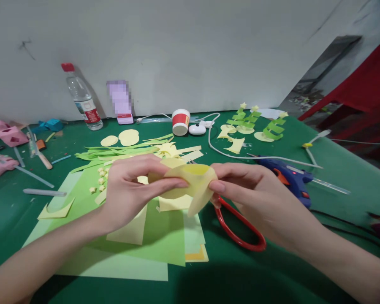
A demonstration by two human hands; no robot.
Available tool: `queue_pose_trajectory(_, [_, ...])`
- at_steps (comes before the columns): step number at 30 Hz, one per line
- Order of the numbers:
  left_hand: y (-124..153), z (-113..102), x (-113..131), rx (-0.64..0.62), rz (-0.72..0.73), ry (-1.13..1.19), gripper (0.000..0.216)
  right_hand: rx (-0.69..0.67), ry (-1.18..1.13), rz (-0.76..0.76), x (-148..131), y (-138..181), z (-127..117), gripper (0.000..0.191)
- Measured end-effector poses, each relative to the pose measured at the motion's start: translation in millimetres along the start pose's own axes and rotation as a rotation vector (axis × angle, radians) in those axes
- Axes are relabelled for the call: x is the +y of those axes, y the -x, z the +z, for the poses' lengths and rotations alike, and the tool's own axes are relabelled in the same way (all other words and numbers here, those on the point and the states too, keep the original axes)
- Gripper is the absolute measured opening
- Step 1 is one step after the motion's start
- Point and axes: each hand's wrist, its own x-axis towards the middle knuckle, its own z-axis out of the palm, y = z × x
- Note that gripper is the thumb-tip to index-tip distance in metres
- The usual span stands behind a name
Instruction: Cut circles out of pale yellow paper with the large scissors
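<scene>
Pale yellow paper (194, 179), curved and partly folded over, is held up between my two hands. Thumb and fingers of my left hand (131, 185) pinch its left side. At its right edge, the thumb and forefinger of my right hand (253, 185) grip it too. Whether it is one piece or overlapping circles, I cannot tell. Red-handled scissors (240, 228) lie below my right hand, their blades mostly hidden behind the paper. Under my hands are stacked green sheets (164, 236), with small folded paper stars (101, 181) beside my left wrist.
Green and yellow strips (123, 151) and yellow paper circles (128, 137) lie further back. Spiral paper trees (274, 128) stand at the back right. A blue glue gun (291, 177) rests beyond my right hand. A bottle (84, 101), phone (120, 99) and paper cup (180, 122) are near the wall.
</scene>
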Motion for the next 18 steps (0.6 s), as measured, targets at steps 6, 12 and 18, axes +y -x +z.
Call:
queue_pose_trajectory(6, [-9.2,-14.3,-7.0,-0.075,0.387,-0.150,0.013,0.024,0.046,0.037,-6.1,1.6,-10.2,0.006])
queue_pose_trajectory(12, [-19.2,-36.6,-1.6,-0.307,0.597,-0.441,0.015,-0.297,0.091,0.290,-15.9,0.2,-14.3,0.005])
queue_pose_trajectory(18, [-16.3,-43.6,12.0,-0.295,0.349,-0.395,0.015,-0.343,0.213,0.356,-14.8,1.7,-7.8,0.011])
